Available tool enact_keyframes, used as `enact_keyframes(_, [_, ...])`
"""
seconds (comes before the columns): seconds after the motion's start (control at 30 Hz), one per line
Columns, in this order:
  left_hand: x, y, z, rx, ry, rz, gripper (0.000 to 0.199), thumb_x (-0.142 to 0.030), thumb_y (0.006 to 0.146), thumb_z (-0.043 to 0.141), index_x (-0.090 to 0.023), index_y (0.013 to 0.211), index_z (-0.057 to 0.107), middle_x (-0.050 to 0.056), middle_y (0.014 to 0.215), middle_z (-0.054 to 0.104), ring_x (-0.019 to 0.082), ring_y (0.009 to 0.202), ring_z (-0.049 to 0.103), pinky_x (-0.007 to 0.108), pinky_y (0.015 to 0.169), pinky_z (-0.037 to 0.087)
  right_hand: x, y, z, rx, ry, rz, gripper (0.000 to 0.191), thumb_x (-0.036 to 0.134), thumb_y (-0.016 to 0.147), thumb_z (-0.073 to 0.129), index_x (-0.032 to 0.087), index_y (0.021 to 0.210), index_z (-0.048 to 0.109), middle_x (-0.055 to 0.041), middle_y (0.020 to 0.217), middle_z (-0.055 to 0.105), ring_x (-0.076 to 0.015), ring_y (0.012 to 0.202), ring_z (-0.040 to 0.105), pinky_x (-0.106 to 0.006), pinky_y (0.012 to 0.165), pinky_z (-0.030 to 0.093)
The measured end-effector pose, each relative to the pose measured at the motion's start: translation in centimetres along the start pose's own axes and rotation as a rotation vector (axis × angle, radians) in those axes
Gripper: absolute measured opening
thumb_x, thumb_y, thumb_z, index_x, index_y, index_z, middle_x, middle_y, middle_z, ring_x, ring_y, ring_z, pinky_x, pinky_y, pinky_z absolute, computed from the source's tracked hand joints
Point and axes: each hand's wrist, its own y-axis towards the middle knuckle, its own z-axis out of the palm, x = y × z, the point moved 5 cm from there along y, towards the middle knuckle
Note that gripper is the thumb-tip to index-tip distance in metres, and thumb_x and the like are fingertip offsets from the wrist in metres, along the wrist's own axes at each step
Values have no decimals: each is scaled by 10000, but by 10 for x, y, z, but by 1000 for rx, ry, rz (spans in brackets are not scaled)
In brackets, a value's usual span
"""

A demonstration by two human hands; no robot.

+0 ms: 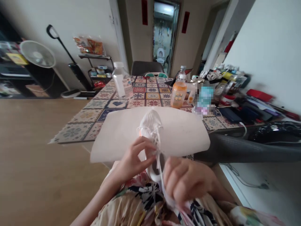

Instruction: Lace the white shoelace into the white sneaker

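As hands [133, 160] hold white sneaker [150, 128], labels [205, 95] blurred

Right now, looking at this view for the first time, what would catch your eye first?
The white sneaker comes first, held up at the centre of the view: the left hand pinches its upper, and the right hand is curled at its lace. Behind it lies a large cream sheet on a patterned tablecloth. Farther along the table stand an orange drink bottle and a clear water bottle.
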Motion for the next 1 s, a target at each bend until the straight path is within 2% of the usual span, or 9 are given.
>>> enact_keyframes(0.07, [2,1,1,-7,19,8,91,-145,856,657,-200,929,659,25,879,618,167,789,609,297,737,509,9,-2,-1,130,124,-126,410,406,1042,381,254,736,608,3,773,727,-125,803,691,-261,814,521])
enact_keyframes(0.1, [3,1,2,-5,25,12,91,-142,860,652,-203,928,651,18,861,610,164,775,603,291,727,507,7,-4,-4,128,111,-73,428,443,1037,383,249,730,609,-13,797,728,-133,827,693,-261,814,529])
enact_keyframes(0.23, [8,0,7,42,22,22,116,-113,887,588,-204,816,576,-9,777,566,150,716,576,268,681,485,-27,-24,-25,-200,-235,466,407,430,1044,391,195,808,624,-71,864,681,-169,834,646,-301,776,525])
enact_keyframes(0.3, [8,0,9,72,11,22,151,-107,899,558,-205,785,548,-7,770,555,151,711,569,262,669,481,-38,-31,-26,-246,-384,577,270,343,1023,478,173,888,639,-64,867,660,-170,832,625,-293,770,505])
enact_keyframes(0.4, [7,1,8,80,0,12,114,-123,904,550,-207,831,575,17,816,584,168,749,582,267,684,492,-48,-31,-17,-231,-416,578,80,228,959,591,170,989,638,-57,943,652,-166,894,624,-266,806,492])
enact_keyframes(0.63, [18,-4,7,100,-106,-61,175,-210,971,474,-217,811,545,27,815,568,180,744,550,269,685,473,-52,-24,-7,-269,-412,526,146,100,878,607,203,981,609,-45,1014,623,-156,922,612,-252,818,484])
enact_keyframes(0.73, [24,-8,9,122,-177,-84,186,-253,999,430,-225,833,510,37,851,562,190,776,541,276,712,476,-51,-23,-5,-259,-404,506,113,106,857,643,194,907,593,-39,992,597,-146,868,600,-246,784,483])
enact_keyframes(0.9, [22,-6,8,202,-149,-55,171,-320,984,496,-224,910,617,87,987,609,237,922,572,327,843,482,-56,-24,-4,-239,-348,511,59,160,922,616,193,971,618,-60,1065,584,-153,958,595,-268,866,487])
enact_keyframes(1.0, [18,-7,5,195,-258,-63,300,-427,979,497,-222,804,628,82,915,599,238,867,570,331,796,490,-61,-27,-7,-282,-232,486,42,224,932,631,189,909,629,-56,1038,592,-150,960,600,-283,883,498])
